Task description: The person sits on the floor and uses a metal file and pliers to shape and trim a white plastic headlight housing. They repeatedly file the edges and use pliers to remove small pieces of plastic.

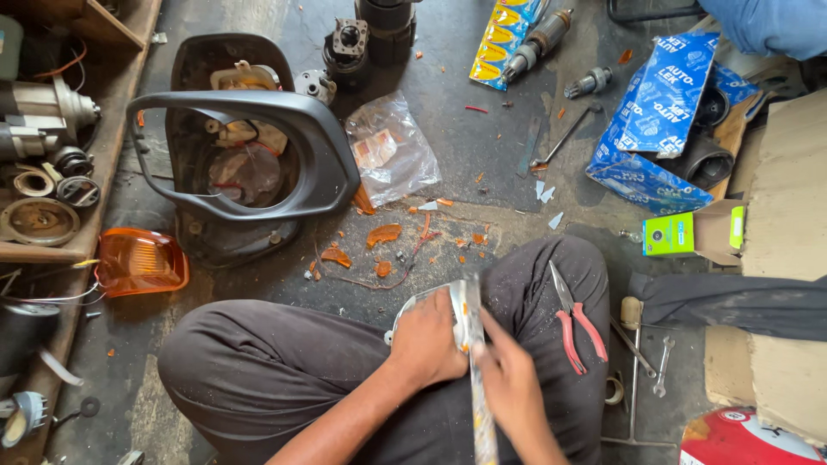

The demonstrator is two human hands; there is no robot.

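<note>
I sit cross-legged on a grimy floor. My left hand (426,340) grips a curved silvery reflector piece (431,297) over my lap. My right hand (508,379) holds a long thin metal strip (474,344) that runs upright between both hands, its top end by the reflector. Red-handled pliers (573,323) lie on my right knee. Broken orange plastic shards (383,234) are scattered on the floor just ahead of my knees.
A black side-mirror housing (245,146) lies ahead on the left, an orange lamp lens (140,260) beside it. A clear plastic bag (392,146), blue cartons (663,112), a green box (680,232), spanners (662,366) and motor parts (370,34) surround me.
</note>
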